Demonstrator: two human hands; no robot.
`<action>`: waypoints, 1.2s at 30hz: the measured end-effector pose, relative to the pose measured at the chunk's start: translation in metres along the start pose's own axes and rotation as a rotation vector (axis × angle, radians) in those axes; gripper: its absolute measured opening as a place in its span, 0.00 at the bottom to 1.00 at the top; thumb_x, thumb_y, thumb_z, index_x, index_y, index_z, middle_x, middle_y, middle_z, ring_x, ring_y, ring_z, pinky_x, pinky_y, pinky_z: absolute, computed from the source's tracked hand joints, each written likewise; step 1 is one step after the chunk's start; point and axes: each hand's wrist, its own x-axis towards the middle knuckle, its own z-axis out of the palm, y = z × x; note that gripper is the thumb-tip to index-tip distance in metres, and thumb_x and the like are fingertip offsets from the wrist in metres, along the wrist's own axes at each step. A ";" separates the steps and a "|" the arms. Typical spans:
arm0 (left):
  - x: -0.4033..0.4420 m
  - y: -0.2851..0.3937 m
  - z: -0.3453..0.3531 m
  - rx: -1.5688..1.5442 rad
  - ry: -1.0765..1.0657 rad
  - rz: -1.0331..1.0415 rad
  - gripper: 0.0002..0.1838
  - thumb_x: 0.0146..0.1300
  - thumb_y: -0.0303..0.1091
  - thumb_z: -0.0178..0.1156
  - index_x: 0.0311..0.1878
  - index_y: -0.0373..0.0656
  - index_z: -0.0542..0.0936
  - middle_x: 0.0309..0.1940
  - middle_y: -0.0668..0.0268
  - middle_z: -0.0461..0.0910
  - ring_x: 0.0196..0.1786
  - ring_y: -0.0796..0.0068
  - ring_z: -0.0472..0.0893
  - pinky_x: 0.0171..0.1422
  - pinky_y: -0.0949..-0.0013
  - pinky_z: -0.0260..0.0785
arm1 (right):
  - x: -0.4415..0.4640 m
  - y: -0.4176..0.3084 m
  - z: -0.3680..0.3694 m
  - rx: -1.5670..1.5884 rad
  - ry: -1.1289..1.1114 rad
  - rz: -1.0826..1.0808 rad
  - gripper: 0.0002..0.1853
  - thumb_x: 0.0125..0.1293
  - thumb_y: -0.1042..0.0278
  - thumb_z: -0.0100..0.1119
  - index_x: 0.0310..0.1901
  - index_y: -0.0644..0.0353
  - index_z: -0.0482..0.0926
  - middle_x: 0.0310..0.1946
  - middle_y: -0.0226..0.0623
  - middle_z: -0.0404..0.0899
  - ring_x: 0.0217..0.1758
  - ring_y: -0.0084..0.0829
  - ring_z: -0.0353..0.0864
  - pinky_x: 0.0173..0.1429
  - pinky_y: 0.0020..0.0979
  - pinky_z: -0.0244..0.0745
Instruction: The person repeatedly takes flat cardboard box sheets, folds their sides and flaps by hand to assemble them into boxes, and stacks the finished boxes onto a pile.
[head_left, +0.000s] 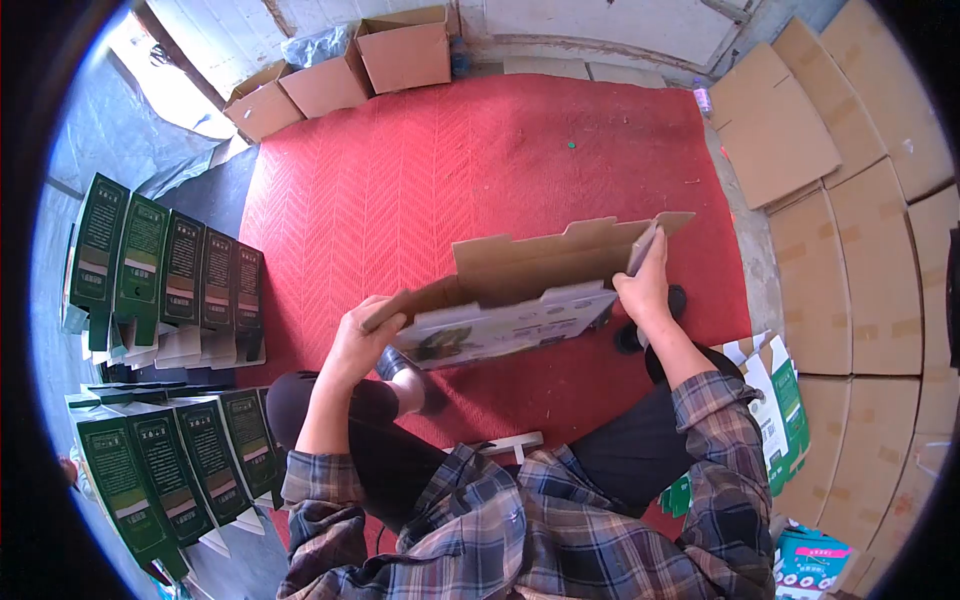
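Note:
A partly opened cardboard box (510, 330) is held up in front of me between both hands. Its outer face is white with printing and a green picture; its inside is plain brown, and notched flaps run along the upper edge. My left hand (361, 338) is closed around the box's left end, thumb on top. At the right end, my right hand (646, 284) grips a narrow side flap between thumb and fingers. Beneath the box are my legs and a red mat (500, 150).
Two rows of green printed boxes (165, 265) stand at left. Flat green and white cartons (785, 410) lean by my right side. Large brown cartons (875, 280) are stacked along the right wall. Open cardboard boxes (405, 55) line the back, one holding clear plastic.

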 end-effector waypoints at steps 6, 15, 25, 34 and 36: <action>0.002 0.003 -0.001 -0.345 0.334 -0.141 0.14 0.72 0.38 0.57 0.45 0.34 0.81 0.28 0.67 0.80 0.27 0.78 0.79 0.30 0.73 0.71 | 0.014 0.007 -0.020 0.542 -0.117 -0.195 0.45 0.52 0.90 0.46 0.75 0.58 0.51 0.67 0.46 0.67 0.70 0.38 0.67 0.71 0.33 0.63; 0.014 -0.018 -0.006 -0.360 0.384 -0.213 0.17 0.75 0.38 0.51 0.56 0.35 0.76 0.39 0.61 0.83 0.36 0.73 0.82 0.37 0.70 0.76 | 0.013 -0.009 -0.039 0.760 -0.356 -0.076 0.40 0.51 0.89 0.45 0.71 0.54 0.65 0.63 0.33 0.70 0.66 0.26 0.69 0.68 0.29 0.64; 0.025 0.056 0.021 -0.012 0.550 0.559 0.34 0.58 0.17 0.60 0.70 0.37 0.65 0.62 0.52 0.67 0.67 0.59 0.69 0.67 0.62 0.68 | 0.009 -0.013 -0.041 0.907 -0.416 0.047 0.39 0.53 0.87 0.44 0.70 0.56 0.65 0.63 0.36 0.70 0.65 0.30 0.69 0.70 0.33 0.62; 0.056 0.052 0.013 0.680 0.464 0.355 0.36 0.59 0.47 0.66 0.68 0.41 0.69 0.62 0.53 0.72 0.67 0.52 0.70 0.78 0.46 0.43 | -0.004 -0.001 -0.053 0.988 -0.481 0.128 0.38 0.53 0.85 0.46 0.71 0.58 0.63 0.64 0.37 0.70 0.68 0.32 0.69 0.72 0.34 0.60; 0.046 0.059 0.009 0.601 0.244 0.123 0.29 0.59 0.49 0.65 0.60 0.42 0.78 0.51 0.56 0.81 0.58 0.55 0.77 0.78 0.44 0.43 | -0.003 0.003 -0.053 0.985 -0.466 0.121 0.38 0.53 0.85 0.45 0.71 0.58 0.63 0.64 0.37 0.69 0.68 0.32 0.68 0.73 0.34 0.59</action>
